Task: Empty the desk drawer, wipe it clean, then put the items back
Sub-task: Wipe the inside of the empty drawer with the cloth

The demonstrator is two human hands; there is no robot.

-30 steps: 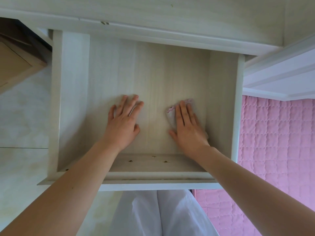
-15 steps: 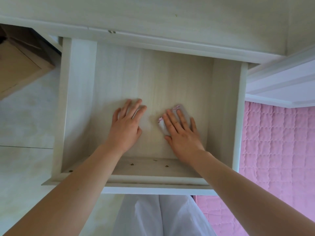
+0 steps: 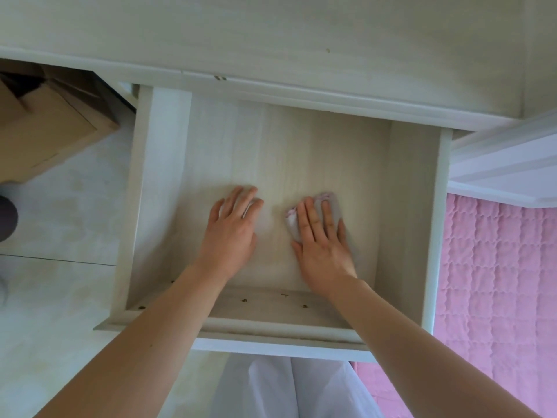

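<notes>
I am looking straight down into the drawer (image 3: 162,191), which is pulled well out from under the table (image 3: 271,34); it is a pale, whitewashed wood-grain box with lighter side walls and a slightly warmer, beige bottom panel, and small dark screw heads dot the inside of its front wall; nothing lies in it but my two hands and what they press.

My right hand (image 3: 324,251) lies flat on the drawer bottom, right of centre, fingers straight and close together, pressing down on a small cloth (image 3: 330,203); the cloth is greyish white with a pink scalloped edge, bunched and folded, and it pokes out beyond my fingertips and to the left of my index finger — the rest is hidden under my palm.

My left hand (image 3: 230,233) rests palm down just left of centre, fingers straight and slightly spread; something whitish shows between the fingers near their tips, but I cannot tell what it is. The two hands are near each other without touching.

Left of the drawer, a brown cardboard box (image 3: 45,128) sits on the pale floor (image 3: 60,297); to the right, a pink quilted bedcover (image 3: 497,282); white trousers (image 3: 289,390) show below the drawer front.
</notes>
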